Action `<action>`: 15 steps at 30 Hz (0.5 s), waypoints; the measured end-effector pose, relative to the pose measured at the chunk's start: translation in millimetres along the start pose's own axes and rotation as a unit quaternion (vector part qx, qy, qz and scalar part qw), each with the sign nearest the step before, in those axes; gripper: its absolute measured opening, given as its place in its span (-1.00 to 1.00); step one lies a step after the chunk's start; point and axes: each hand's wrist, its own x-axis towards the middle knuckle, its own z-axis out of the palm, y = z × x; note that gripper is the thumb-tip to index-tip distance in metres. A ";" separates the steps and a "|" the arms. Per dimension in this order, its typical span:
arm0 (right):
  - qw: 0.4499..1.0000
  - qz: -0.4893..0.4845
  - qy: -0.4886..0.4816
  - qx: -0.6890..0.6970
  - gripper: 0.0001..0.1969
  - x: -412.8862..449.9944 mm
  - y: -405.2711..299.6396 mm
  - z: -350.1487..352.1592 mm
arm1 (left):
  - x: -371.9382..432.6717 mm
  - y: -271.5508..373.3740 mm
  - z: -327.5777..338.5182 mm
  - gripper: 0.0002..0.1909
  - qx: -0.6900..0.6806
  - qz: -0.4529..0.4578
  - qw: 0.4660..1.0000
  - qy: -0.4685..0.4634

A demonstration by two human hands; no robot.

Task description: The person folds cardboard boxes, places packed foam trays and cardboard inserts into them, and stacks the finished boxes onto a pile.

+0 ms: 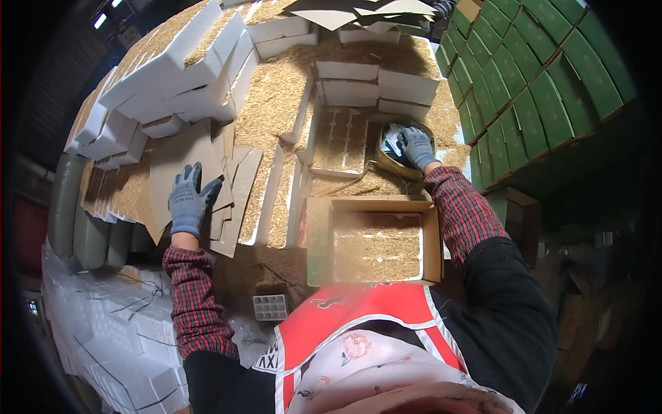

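Note:
My left hand [187,199], in a grey-blue coated glove, lies with spread fingers on flat cardboard sheets [181,142]. My right hand [415,146], gloved alike, reaches into a round container [394,168] over shiny packets [393,135]. Its fingertips are partly hidden, so whether they grip a packet is unclear. Directly before me stands an open cardboard carton [320,243]. Inside it sits a white foam tray [421,248] filled with tan, husk-like material [380,240]. Just left of the round container, another filled foam tray [339,142] shows rows of pale spots.
White foam boxes [170,67] are stacked at the left and more foam boxes [349,85] at the back. Green cartons [538,83] form a wall on the right. Plastic-wrapped foam [119,331] lies lower left, near a small compartmented tray [270,307].

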 end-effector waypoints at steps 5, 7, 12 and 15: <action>0.994 -0.063 0.052 -0.077 -0.65 -25.2 7.5 -15.0 | -0.5 0.9 7.3 -0.51 0.038 0.092 0.993 0.070; 0.993 -0.046 -0.008 -0.112 -0.67 -25.3 2.1 -27.7 | -3.9 8.4 5.9 -0.55 0.043 0.101 0.991 0.082; 0.994 0.061 -0.060 0.061 -0.77 -27.5 7.0 -28.6 | -5.9 12.3 1.9 -0.60 0.043 0.109 0.989 0.093; 0.985 0.114 -0.044 0.123 -0.74 -27.3 25.8 -21.8 | -2.1 12.8 -3.8 -0.64 0.054 0.113 0.986 0.113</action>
